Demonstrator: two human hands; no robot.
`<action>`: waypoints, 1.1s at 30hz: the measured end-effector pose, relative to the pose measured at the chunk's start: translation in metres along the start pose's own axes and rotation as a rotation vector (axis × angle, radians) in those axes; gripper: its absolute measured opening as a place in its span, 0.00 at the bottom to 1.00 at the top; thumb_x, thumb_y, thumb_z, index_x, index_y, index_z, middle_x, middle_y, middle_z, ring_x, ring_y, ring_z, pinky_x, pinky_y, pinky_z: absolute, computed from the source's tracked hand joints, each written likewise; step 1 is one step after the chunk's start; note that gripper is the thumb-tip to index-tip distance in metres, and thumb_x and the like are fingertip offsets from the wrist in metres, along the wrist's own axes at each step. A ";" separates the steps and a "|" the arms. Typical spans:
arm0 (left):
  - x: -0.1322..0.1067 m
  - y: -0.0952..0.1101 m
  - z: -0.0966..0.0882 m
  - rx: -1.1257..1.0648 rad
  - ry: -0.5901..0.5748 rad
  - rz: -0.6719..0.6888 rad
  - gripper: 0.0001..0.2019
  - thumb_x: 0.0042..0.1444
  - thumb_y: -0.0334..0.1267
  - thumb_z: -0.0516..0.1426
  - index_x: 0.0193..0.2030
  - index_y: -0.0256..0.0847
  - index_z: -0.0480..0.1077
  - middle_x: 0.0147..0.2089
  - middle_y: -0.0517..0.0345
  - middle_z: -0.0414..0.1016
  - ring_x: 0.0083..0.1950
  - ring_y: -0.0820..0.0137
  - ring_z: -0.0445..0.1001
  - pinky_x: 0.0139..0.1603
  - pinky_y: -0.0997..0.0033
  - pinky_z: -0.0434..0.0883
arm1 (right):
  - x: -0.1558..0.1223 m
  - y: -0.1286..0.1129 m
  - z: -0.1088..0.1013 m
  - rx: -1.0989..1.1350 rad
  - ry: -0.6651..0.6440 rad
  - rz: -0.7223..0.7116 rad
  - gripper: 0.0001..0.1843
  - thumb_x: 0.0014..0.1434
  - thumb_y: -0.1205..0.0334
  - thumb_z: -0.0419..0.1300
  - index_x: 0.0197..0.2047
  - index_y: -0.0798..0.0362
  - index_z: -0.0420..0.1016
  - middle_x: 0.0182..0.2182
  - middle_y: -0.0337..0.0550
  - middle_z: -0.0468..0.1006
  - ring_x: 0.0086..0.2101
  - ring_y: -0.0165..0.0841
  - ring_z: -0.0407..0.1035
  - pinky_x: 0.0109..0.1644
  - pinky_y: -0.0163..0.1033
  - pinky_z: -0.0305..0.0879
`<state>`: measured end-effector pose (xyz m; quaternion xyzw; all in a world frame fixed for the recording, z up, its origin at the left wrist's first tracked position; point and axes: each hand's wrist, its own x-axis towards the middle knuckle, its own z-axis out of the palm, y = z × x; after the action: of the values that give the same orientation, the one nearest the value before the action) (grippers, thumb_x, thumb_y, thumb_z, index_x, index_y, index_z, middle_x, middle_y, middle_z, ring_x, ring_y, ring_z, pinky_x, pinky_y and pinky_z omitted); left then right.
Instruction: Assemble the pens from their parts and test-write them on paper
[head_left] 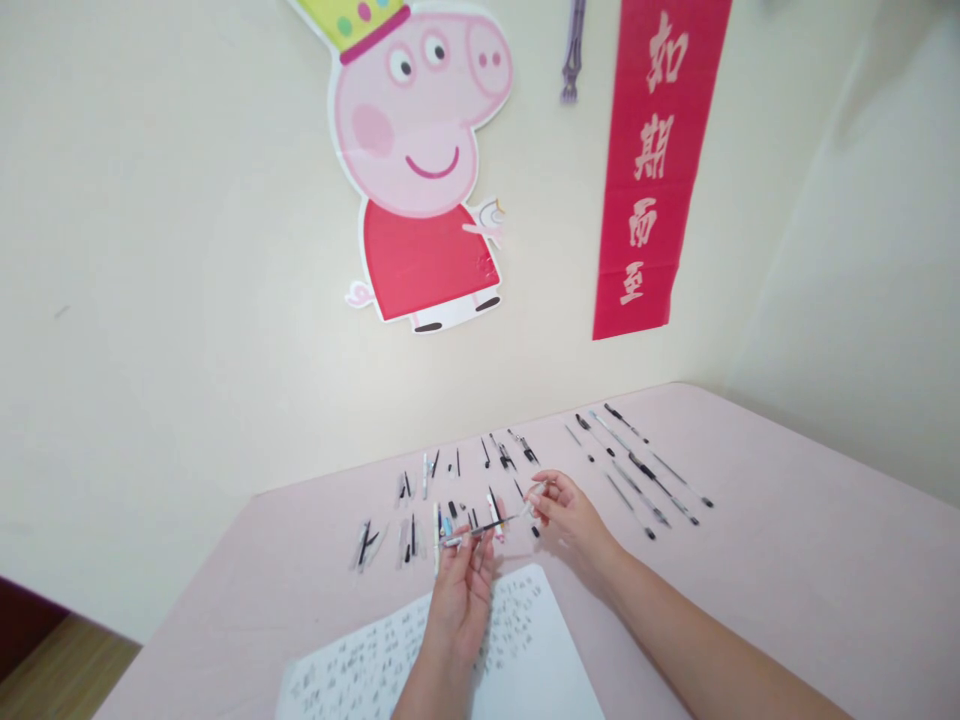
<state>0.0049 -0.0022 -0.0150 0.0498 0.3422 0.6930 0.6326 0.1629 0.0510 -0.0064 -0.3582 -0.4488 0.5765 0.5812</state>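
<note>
My left hand point(463, 595) is palm up over the sheet's upper edge, its fingers closed round a slim pen point(486, 527) with a pale end and a dark middle. The pen's thin tip slants up to the right. Between the thumb and fingertips of my right hand point(564, 508) is a small whitish pen part point(535, 493), close to that tip. Whether the two pieces touch is too fine to make out. Beneath both hands lies a sheet of paper point(559, 640) with rows of handwriting, partly hidden by my left forearm.
Disassembled pens point(409, 537), refills and small caps lie in groups on the pink table point(787, 560), behind and left of my hands. Several longer pens point(660, 478) lie at the back right. A wall with a pig cutout point(431, 255) and a red banner point(649, 170) stands behind.
</note>
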 end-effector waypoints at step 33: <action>0.000 0.000 0.001 -0.013 0.022 0.053 0.10 0.56 0.20 0.50 0.35 0.35 0.68 0.33 0.55 0.77 0.36 0.74 0.78 0.37 0.78 0.76 | -0.008 -0.001 0.008 -0.112 -0.050 -0.036 0.16 0.44 0.54 0.65 0.35 0.51 0.69 0.27 0.41 0.77 0.29 0.33 0.71 0.31 0.37 0.65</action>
<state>0.0050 -0.0013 -0.0140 0.0474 0.3431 0.7123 0.6104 0.1562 0.0425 -0.0037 -0.3674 -0.5011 0.5487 0.5594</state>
